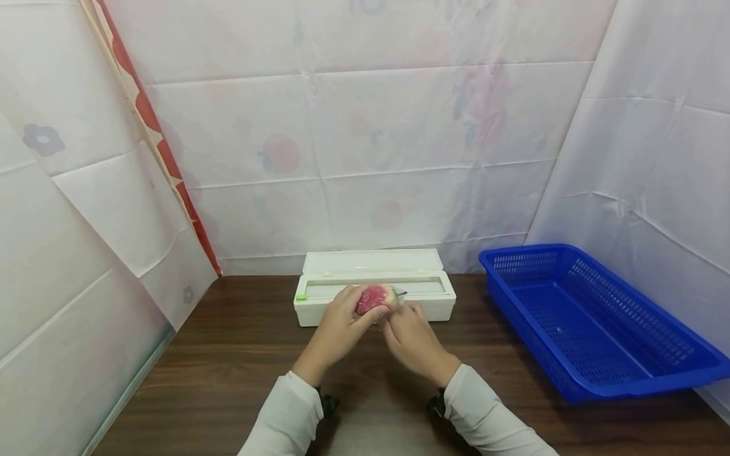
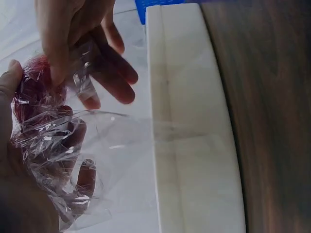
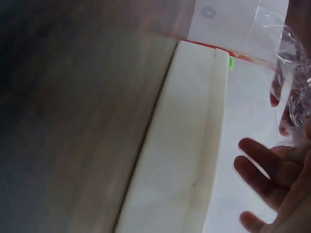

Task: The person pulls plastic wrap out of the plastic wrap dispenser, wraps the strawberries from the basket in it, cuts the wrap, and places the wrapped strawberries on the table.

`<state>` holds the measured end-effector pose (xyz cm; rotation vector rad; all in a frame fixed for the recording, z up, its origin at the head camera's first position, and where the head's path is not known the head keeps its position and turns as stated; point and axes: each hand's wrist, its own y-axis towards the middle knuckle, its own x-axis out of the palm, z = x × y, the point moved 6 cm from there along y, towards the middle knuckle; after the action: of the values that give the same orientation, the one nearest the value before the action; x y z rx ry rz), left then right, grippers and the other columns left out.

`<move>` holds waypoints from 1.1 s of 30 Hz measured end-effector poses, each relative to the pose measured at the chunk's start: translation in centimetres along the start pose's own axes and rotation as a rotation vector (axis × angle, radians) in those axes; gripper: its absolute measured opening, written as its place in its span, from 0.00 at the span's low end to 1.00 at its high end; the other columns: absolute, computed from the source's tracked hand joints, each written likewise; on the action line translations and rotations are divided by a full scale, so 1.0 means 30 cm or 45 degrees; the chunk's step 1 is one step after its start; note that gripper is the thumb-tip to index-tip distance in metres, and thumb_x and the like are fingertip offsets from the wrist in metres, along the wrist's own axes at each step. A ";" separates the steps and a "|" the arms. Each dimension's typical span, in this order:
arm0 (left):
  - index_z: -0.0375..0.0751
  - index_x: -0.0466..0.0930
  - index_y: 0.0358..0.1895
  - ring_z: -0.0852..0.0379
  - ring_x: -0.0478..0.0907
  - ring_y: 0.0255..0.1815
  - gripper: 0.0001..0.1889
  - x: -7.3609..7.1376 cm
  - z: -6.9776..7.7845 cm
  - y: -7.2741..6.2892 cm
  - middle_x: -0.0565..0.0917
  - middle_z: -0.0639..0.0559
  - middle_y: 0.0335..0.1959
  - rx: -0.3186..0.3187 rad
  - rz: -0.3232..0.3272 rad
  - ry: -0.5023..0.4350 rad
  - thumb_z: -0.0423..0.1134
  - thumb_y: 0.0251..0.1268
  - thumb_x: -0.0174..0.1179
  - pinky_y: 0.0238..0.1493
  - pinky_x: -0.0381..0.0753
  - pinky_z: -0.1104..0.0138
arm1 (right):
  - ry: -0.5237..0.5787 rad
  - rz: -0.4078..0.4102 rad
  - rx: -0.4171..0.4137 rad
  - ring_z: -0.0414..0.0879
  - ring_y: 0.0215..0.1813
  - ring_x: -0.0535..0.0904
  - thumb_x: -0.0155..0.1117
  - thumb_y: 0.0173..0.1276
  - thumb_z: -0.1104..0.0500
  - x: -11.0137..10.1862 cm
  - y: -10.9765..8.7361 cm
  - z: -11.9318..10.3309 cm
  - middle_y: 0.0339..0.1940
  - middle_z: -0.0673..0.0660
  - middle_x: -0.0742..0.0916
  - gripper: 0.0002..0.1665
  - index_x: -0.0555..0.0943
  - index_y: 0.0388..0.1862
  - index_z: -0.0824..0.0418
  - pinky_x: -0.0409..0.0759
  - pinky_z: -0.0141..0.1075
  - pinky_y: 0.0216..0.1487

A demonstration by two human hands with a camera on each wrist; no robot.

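A red-and-cream fruit (image 1: 372, 300) with a thin dark stem is wrapped in clear cling film (image 2: 48, 138). My left hand (image 1: 338, 322) holds the fruit above the front of a white cling film dispenser box (image 1: 313, 315). From the right, my right hand (image 1: 415, 339) meets the fruit and pinches film beside it; its other fingers (image 3: 265, 179) stick out loosely. Crumpled film bunches over the left fingers in the left wrist view. The box's lid (image 1: 373, 260) stands raised at the back, and a green slider (image 1: 301, 297) sits at its left end.
A blue perforated plastic basket (image 1: 516, 339) stands on the right of the brown wooden table (image 1: 228, 367). Pale printed sheeting (image 1: 365, 139) hangs behind the table and along both sides. The dispenser box stands close to the back sheet.
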<state>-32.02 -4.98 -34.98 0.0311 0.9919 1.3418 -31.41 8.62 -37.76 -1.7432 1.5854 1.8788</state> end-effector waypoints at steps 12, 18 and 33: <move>0.45 0.78 0.64 0.58 0.73 0.50 0.28 0.032 -0.005 0.004 0.81 0.54 0.49 0.010 -0.048 0.040 0.57 0.68 0.63 0.48 0.77 0.59 | -0.031 -0.062 -0.146 0.49 0.58 0.78 0.58 0.72 0.56 0.009 -0.002 -0.025 0.54 0.55 0.86 0.17 0.84 0.54 0.59 0.73 0.53 0.51; 0.46 0.79 0.64 0.55 0.76 0.50 0.27 0.049 -0.007 -0.003 0.84 0.54 0.50 0.044 -0.070 0.079 0.55 0.67 0.64 0.52 0.75 0.54 | 0.039 -0.182 -0.116 0.49 0.64 0.75 0.56 0.74 0.57 0.039 -0.012 -0.037 0.59 0.55 0.84 0.20 0.81 0.60 0.61 0.68 0.57 0.61; 0.57 0.77 0.66 0.59 0.75 0.37 0.27 0.031 -0.027 -0.006 0.82 0.61 0.35 0.054 -0.100 0.211 0.60 0.67 0.62 0.42 0.76 0.59 | 0.089 -0.146 -0.206 0.38 0.32 0.75 0.63 0.66 0.61 0.031 0.000 -0.011 0.29 0.44 0.82 0.04 0.84 0.37 0.55 0.78 0.36 0.38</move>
<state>-32.45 -4.67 -36.12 -0.0875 1.1502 1.2663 -31.51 7.90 -38.41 -1.9401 1.3561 1.9592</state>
